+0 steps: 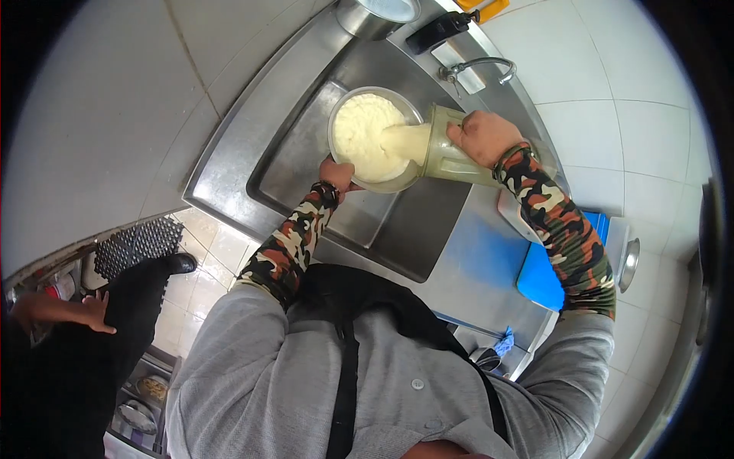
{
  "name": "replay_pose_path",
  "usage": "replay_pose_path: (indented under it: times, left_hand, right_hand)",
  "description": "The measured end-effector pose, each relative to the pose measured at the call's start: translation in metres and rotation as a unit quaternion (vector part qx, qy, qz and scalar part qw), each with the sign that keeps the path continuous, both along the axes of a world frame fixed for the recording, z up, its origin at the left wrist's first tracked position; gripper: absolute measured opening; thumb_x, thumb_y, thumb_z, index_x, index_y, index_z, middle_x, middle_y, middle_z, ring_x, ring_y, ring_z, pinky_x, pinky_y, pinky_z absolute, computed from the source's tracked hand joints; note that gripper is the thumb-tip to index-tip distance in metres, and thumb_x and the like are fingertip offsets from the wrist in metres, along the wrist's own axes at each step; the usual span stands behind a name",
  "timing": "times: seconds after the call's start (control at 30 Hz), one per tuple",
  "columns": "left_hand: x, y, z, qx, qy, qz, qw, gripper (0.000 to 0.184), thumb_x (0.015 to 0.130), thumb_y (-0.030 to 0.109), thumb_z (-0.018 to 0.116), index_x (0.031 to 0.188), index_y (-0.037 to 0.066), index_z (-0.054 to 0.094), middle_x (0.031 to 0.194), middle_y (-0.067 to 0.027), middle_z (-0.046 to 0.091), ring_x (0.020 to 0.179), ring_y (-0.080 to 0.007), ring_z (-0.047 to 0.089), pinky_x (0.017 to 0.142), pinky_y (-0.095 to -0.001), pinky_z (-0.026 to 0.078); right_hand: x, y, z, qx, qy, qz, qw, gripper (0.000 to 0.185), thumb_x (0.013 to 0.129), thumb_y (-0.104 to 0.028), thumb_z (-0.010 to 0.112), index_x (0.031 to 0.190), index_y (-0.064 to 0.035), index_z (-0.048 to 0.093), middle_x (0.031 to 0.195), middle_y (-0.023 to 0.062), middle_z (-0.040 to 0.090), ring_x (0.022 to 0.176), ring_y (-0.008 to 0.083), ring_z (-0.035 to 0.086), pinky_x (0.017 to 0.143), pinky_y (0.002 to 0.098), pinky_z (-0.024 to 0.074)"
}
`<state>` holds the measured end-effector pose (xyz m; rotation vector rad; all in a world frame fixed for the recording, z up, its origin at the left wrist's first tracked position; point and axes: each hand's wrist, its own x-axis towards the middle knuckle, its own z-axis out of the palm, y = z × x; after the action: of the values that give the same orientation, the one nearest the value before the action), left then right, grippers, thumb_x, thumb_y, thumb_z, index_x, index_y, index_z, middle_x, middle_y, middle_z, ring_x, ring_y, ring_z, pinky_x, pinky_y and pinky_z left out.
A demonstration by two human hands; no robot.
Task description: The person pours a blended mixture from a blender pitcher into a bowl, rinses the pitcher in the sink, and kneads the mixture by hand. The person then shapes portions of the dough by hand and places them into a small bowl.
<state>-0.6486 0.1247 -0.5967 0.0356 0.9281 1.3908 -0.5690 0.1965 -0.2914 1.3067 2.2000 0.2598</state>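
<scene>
At about eight o'clock, at the far left, a co-worker's hand with fingers spread; at nine, over the pale floor tiles, a black mat full of holes; around eleven, a steel sink, set at a slant in its counter; also at eleven, out of a camouflage sleeve, the left hand, curled narrow on the bowl's edge at its seven o'clock; towards twelve, over the basin, a round metal bowl with pale yellow mixture inside; cannot tell whether resting on the sink floor or held above; at twelve, beyond the bowl, a metal pot on the counter edge; near one, a greenish see-through jar, tipped on its side, mouth facing nine, pouring a thick pale stream into the bowl; at one, a black bottle, then a curved tap; towards two, the right hand, closed around the jar; at four, a crumpled blue cloth; between three and four, partly under the right forearm, a flat blue board.
</scene>
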Motion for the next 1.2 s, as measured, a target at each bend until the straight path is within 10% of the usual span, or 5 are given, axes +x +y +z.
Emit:
replay_pose_path:
  times: [0.63, 0.73, 1.07, 1.13, 1.2]
  left_hand:
    - [0.026, -0.008, -0.007, 0.024, 0.008, -0.010, 1.000, 0.055, 0.074, -0.002, 0.050, 0.128, -0.002, 0.038, 0.114, -0.0195, 0.056, 0.088, -0.0313, 0.065, 0.064, -0.0383, 0.060]
    - [0.021, -0.006, 0.003, 0.018, 0.020, -0.011, 1.000, 0.054, 0.074, -0.004, 0.049, 0.127, 0.001, 0.042, 0.112, -0.0170, 0.058, 0.087, -0.0304, 0.066, 0.060, -0.0373, 0.061]
    - [0.015, -0.046, 0.011, 0.002, 0.069, 0.002, 0.998, 0.054, 0.073, -0.002, 0.048, 0.126, -0.004, 0.042, 0.109, -0.0204, 0.059, 0.079, -0.0300, 0.067, 0.052, -0.0343, 0.059]
    - [0.001, -0.052, 0.009, -0.016, 0.091, 0.002, 0.996, 0.052, 0.073, -0.002, 0.048, 0.125, -0.006, 0.042, 0.108, -0.0225, 0.059, 0.080, -0.0305, 0.067, 0.051, -0.0342, 0.059]
    - [-0.011, -0.059, 0.011, -0.029, 0.056, 0.022, 0.998, 0.051, 0.074, -0.003, 0.047, 0.125, -0.006, 0.042, 0.107, -0.0232, 0.059, 0.079, -0.0319, 0.067, 0.052, -0.0356, 0.059]
  right_hand:
    - [-0.004, -0.025, 0.028, 0.021, 0.016, 0.066, 0.997, 0.053, 0.083, -0.045, 0.045, 0.078, 0.0046, 0.064, 0.077, 0.0233, 0.063, 0.078, 0.0382, 0.062, 0.074, 0.0441, 0.0495]
    - [0.011, -0.015, 0.060, -0.008, -0.027, 0.194, 0.981, 0.033, 0.084, -0.034, 0.044, 0.081, -0.0071, 0.063, 0.079, 0.0210, 0.063, 0.078, 0.0373, 0.061, 0.068, 0.0471, 0.0484]
    - [0.216, 0.061, 0.012, -0.066, 0.358, 0.011, 0.931, 0.028, 0.085, -0.022, 0.045, 0.080, 0.0045, 0.056, 0.074, 0.0233, 0.058, 0.069, 0.0419, 0.055, 0.064, 0.0464, 0.0409]
    - [0.227, 0.057, -0.021, 0.157, 0.315, 0.276, 0.894, 0.017, 0.082, -0.012, 0.049, 0.082, 0.0019, 0.058, 0.077, 0.0224, 0.059, 0.072, 0.0416, 0.056, 0.064, 0.0449, 0.0426]
    - [0.221, 0.051, -0.047, 0.236, 0.350, 0.214, 0.881, 0.014, 0.081, -0.008, 0.051, 0.084, -0.0004, 0.062, 0.079, 0.0214, 0.061, 0.077, 0.0408, 0.059, 0.065, 0.0433, 0.0457]
